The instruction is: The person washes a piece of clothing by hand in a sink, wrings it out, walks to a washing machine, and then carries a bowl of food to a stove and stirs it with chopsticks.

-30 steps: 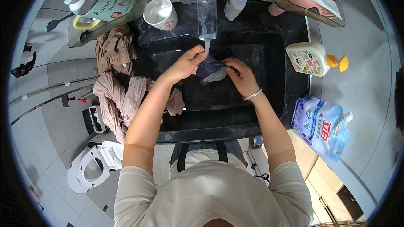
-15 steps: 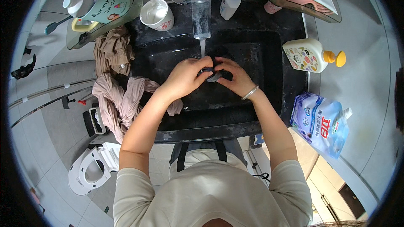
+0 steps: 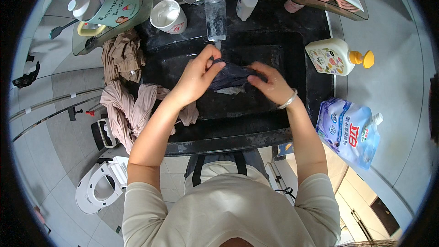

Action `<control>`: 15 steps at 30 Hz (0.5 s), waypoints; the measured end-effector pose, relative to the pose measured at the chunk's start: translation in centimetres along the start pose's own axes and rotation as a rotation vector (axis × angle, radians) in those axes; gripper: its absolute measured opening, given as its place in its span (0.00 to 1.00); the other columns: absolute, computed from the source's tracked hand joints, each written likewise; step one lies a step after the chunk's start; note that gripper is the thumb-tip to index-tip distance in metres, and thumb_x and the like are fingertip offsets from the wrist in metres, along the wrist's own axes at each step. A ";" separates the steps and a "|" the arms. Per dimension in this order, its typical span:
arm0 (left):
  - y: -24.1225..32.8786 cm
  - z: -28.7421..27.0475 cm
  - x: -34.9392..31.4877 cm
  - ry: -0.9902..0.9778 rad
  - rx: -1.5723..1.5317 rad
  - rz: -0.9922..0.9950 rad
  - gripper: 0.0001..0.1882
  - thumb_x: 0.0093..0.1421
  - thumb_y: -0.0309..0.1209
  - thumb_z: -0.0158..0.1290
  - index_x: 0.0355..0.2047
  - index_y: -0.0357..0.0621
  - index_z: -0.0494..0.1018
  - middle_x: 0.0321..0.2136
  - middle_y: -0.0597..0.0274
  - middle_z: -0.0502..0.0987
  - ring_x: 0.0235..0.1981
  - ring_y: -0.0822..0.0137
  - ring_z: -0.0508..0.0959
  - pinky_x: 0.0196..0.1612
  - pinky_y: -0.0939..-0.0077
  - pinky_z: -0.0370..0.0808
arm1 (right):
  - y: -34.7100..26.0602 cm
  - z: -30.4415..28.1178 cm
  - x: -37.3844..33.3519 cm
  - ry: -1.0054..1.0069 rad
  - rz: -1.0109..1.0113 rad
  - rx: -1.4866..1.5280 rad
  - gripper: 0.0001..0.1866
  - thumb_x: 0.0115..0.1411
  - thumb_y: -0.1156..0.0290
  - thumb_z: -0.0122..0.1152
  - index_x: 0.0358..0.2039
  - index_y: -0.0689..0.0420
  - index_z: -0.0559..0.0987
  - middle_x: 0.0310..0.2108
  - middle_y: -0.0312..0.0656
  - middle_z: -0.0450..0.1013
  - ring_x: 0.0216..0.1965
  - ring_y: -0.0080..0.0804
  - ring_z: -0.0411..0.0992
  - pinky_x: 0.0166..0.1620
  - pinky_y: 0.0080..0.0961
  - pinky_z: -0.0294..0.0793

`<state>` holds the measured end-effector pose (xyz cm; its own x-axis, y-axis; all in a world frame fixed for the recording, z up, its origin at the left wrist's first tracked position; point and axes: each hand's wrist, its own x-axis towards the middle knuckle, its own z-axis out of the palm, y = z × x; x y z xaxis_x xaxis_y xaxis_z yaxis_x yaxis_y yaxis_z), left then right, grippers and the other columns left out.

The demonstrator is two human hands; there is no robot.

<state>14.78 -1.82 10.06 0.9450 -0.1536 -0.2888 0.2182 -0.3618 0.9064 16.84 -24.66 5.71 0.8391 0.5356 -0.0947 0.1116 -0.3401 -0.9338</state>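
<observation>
Over the black sink (image 3: 279,114), a small dark navy cloth garment (image 3: 232,76) is stretched sideways between my two hands. My left hand (image 3: 196,77) pinches its left end, thumb against fingers, just below the faucet (image 3: 216,16). Its right end is pinched in my right hand (image 3: 273,86), which wears a silver bangle on the wrist. A pale greyish patch (image 3: 231,90) shows under the cloth's lower edge; whether it belongs to the cloth I cannot tell. Only a short bit of the water stream shows below the spout.
A pink garment (image 3: 132,110) hangs over the sink's left edge, below a brown garment (image 3: 122,55). Behind stand a white cup (image 3: 168,17) and a blue-topped pump bottle (image 3: 248,4). A yellow-pump bottle (image 3: 330,57) and a blue-purple refill pouch (image 3: 348,130) are at right.
My hands have moved apart, the right one going rightward. The dark cloth, bunched between my fingers before, is now spread out. Less of the water stream is visible.
</observation>
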 end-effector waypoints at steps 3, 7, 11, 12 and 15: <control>-2.3 0.4 0.3 -0.189 -0.126 0.087 0.08 0.59 0.30 0.50 0.34 0.40 0.65 0.18 0.71 0.63 0.20 0.79 0.61 0.23 0.84 0.59 | -2.1 -1.8 0.0 0.043 0.040 0.096 0.06 0.58 0.71 0.52 0.28 0.59 0.70 0.20 0.32 0.60 0.23 0.17 0.56 0.27 0.16 0.57; -3.2 0.8 0.3 -0.630 -0.039 0.012 0.12 0.56 0.33 0.54 0.30 0.35 0.69 0.24 0.73 0.66 0.28 0.82 0.61 0.29 0.82 0.62 | -1.2 -2.5 -0.1 0.075 0.133 0.254 0.04 0.58 0.71 0.52 0.30 0.58 0.70 0.21 0.29 0.59 0.23 0.16 0.54 0.28 0.14 0.55; -3.1 1.8 0.3 -0.504 -0.251 -0.032 0.10 0.58 0.30 0.50 0.32 0.33 0.71 0.28 0.70 0.71 0.32 0.81 0.66 0.35 0.84 0.65 | -1.5 -3.8 -0.8 -0.074 0.269 0.391 0.12 0.52 0.69 0.59 0.37 0.55 0.70 0.37 0.34 0.66 0.40 0.23 0.64 0.48 0.21 0.62; -2.8 1.9 0.2 -0.444 -0.371 -0.069 0.10 0.59 0.30 0.49 0.33 0.33 0.72 0.29 0.70 0.72 0.33 0.80 0.67 0.36 0.84 0.65 | -2.0 -4.3 -1.1 -0.138 0.245 0.361 0.14 0.51 0.69 0.60 0.37 0.55 0.70 0.39 0.35 0.66 0.43 0.24 0.63 0.50 0.22 0.60; -2.7 2.5 0.4 -0.347 -0.501 -0.154 0.12 0.61 0.29 0.45 0.41 0.32 0.68 0.30 0.63 0.73 0.32 0.75 0.72 0.39 0.81 0.68 | -1.5 -5.8 -1.9 -0.275 0.148 0.179 0.17 0.45 0.70 0.65 0.36 0.56 0.72 0.41 0.38 0.66 0.46 0.29 0.64 0.52 0.25 0.60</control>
<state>13.93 -3.23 6.69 0.7777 -0.4541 -0.4347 0.5128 0.0581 0.8566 18.18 -29.67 9.27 0.6615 0.6872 -0.3002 -0.1162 -0.3015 -0.9463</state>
